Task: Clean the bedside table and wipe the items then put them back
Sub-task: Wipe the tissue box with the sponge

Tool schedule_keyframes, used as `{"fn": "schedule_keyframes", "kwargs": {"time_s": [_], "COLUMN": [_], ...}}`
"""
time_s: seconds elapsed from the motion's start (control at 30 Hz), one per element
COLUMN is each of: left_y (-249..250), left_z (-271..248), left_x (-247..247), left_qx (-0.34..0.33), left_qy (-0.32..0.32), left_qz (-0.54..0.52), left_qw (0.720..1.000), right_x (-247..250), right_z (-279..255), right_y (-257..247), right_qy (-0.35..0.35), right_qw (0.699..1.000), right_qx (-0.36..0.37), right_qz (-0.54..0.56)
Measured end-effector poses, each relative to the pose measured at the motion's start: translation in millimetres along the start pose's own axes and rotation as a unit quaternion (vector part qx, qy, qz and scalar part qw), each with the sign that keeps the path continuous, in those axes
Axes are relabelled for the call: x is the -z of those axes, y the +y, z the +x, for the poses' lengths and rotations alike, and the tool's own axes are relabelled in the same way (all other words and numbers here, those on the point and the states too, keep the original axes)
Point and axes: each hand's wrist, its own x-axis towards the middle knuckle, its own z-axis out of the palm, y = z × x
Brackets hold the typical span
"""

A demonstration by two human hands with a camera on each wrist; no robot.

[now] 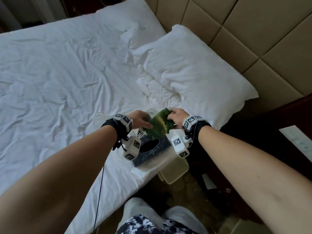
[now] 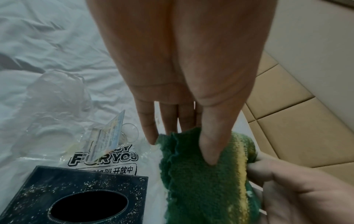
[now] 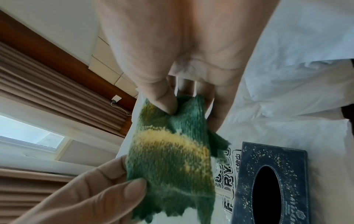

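**Items moved to the bed, cloth in both hands, wiping not yet finished**

Both hands hold the same green and yellow cloth [image 1: 159, 124] in the air above the corner of the bed. The left hand [image 1: 141, 119] pinches one edge of it between thumb and fingers; the right hand [image 1: 177, 118] pinches the opposite edge, so the cloth is stretched between them, as if it is being unfolded or refolded.

Just under the cloth, on the white sheet [image 1: 55, 78], lies a dark blue tissue box [image 1: 152, 152] with an oval opening on top. It carries many pale specks; I cannot tell if they are dust or a printed pattern. Beside it there is a clear plastic bag with printed letters [image 2: 107, 157], a small card [image 2: 108, 136] standing against it, and a glass [image 2: 130, 132].

The dark wooden desk [image 1: 276, 125] stands to the right of the bed, near the pillow [image 1: 199, 70]. Only part of its top is visible, with a pale flat panel [image 1: 298, 142] on it.

My judgement: the clearing of the desk looks done. Whether the top is already wiped I cannot tell. The wiping of the items and putting them back seems to remain.
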Motion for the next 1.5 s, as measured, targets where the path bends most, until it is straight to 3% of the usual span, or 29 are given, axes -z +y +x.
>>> {"fn": "schedule_keyframes", "kwargs": {"time_s": [0.17,0.37,0.47,0.63,0.77,0.93,1.07,1.33,1.5], "left_y": [-10,-15,-15,-4,5,3,-10,-51,-84], "left_z": [5,7,10,16,26,52,73,80,80], "left_x": [-2,-10,-14,-17,-19,-31,-41,-60,-75], "left_qx": [0.027,0.001,0.003,-0.011,0.020,0.074,0.133,0.190,0.211], "left_qy": [0.033,0.098,0.093,0.095,0.115,0.141,0.154,0.133,0.097], "left_qz": [-0.106,-0.112,-0.164,-0.209,-0.217,-0.142,-0.071,0.074,0.135], "left_qw": [0.993,0.989,0.982,0.973,0.969,0.977,0.976,0.970,0.963], "right_x": [-7,-15,-16,-11,0,13,22,22,3], "right_z": [3,18,25,34,46,76,97,128,139], "right_y": [-1,9,16,23,26,44,61,96,119], "right_qy": [-0.024,-0.083,-0.108,-0.201,-0.234,-0.217,-0.192,-0.172,-0.121], "right_qw": [0.999,0.994,0.992,0.953,0.947,0.960,0.963,0.982,0.992], "right_qx": [-0.016,-0.047,-0.053,-0.123,-0.127,-0.081,-0.089,-0.052,-0.015], "right_qz": [0.043,0.061,0.044,0.191,0.179,0.156,0.167,0.062,-0.005]}}
